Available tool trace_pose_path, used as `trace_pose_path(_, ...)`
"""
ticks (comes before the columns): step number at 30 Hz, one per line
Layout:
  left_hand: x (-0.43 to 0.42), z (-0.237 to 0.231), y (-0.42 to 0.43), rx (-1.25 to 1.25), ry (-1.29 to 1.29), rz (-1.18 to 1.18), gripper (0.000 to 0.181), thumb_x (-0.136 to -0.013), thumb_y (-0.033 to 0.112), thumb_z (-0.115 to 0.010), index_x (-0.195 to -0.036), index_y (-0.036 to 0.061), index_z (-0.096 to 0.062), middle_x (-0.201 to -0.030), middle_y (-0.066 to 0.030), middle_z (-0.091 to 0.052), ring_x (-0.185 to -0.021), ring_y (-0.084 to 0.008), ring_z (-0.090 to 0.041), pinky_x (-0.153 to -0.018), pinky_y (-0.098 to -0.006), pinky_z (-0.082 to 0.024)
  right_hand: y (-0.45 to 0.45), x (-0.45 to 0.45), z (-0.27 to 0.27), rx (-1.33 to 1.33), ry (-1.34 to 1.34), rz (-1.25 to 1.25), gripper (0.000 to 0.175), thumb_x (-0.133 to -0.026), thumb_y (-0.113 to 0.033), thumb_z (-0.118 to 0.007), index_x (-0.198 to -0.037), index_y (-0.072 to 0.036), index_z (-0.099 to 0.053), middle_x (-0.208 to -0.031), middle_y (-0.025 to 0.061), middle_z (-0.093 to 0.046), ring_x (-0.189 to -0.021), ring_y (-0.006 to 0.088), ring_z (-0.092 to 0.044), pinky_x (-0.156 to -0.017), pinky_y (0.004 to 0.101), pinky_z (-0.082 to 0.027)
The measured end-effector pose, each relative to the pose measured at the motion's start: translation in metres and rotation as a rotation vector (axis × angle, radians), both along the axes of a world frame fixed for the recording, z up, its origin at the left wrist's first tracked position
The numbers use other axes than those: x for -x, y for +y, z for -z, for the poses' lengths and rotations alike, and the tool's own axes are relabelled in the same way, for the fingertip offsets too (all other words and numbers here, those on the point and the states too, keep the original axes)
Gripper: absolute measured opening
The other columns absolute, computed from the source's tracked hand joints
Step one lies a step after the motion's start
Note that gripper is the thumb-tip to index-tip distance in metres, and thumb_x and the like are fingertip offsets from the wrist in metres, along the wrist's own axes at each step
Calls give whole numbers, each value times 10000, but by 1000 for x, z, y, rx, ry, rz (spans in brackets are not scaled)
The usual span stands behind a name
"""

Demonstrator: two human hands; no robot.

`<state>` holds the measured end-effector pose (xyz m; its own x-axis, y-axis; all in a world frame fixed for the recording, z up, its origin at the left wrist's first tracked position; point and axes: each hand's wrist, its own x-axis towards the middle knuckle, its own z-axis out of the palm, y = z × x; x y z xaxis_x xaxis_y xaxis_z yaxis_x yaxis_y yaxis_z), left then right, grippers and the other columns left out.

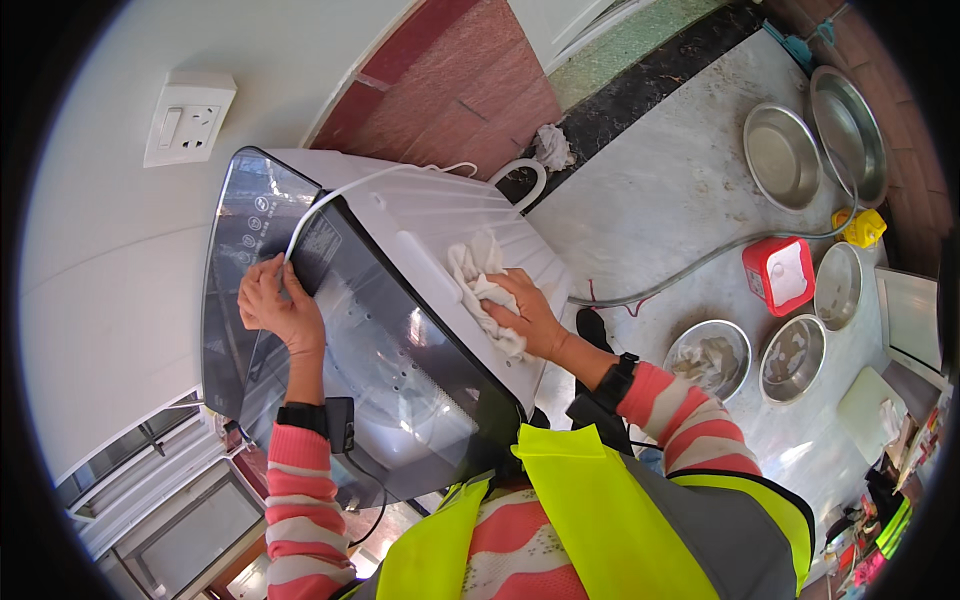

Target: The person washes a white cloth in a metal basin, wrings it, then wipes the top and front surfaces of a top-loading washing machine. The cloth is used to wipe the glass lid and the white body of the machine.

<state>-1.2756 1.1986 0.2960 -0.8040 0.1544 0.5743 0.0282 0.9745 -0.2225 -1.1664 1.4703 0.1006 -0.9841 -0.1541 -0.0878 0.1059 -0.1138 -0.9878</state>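
A white washing machine (427,214) with a dark see-through lid (375,375) stands before me. My left hand (281,304) is over the lid, pinching the white power cord (330,196) between thumb and fingers. From there the cord runs across the lid's corner and along the machine's side. My right hand (525,311) grips a crumpled white cloth (480,274) and presses it on the machine's side panel, beside a moulded handle recess. Near my left fingers, the control panel (259,214) bears printed symbols and writing.
A wall socket (191,120) is at upper left. Off to the right, a grey hose (697,259) crosses the floor (637,202) near metal basins (782,157), a red tub (780,277) and a yellow container (862,227). One basin (709,360) holds wet cloth. A white drain hose (529,180) curves behind the machine.
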Motion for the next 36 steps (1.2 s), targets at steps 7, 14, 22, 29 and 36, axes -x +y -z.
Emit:
trace_pose_path(7,4,1,-2,-60,-14,35,127,-902,122,-659,-1025,113,-691,-1127,-36,-618,-1140,-251,-513,-994,-395,-299,5,-23,170,-137,-684,117,381,-829,-355,-693,-1117,-106,-675,-1109,157,-682,-1016,316,-664,-870,397,-518)
trace_pose_path(14,4,3,-4,-76,-28,20,142,-906,135,-655,-1045,127,-678,-1167,-26,-615,-1168,-252,-512,-991,-406,-291,21,-35,13,-194,38,56,394,-789,-258,-719,-1143,-99,-653,-1005,133,-625,-1011,326,-584,-899,421,-460)
trace_pose_path(22,6,1,2,-108,-21,-10,156,-885,111,-644,-1039,120,-671,-1186,-27,-592,-1188,-261,-500,-1005,-412,-263,10,1,35,-326,70,49,306,-878,-137,-644,-1168,-40,-619,-1072,165,-615,-1025,313,-588,-889,379,-465)
trace_pose_path(29,7,-2,6,-167,-30,-18,150,-867,94,-627,-1011,109,-662,-1170,-48,-596,-1200,-266,-500,-1021,-421,-246,-9,124,-8,473,-341,58,306,-951,-162,-626,-1237,-54,-614,-1010,-3,-637,-905,82,-583,-785,259,-490)
trace_pose_path(36,9,-2,7,-186,-49,-28,156,-860,74,-621,-1010,108,-651,-1173,-57,-588,-1194,-274,-496,-1019,-426,-251,-97,287,-123,314,255,-203,424,-889,-228,-692,-1209,37,-611,-1077,176,-679,-996,233,-633,-893,325,-483)
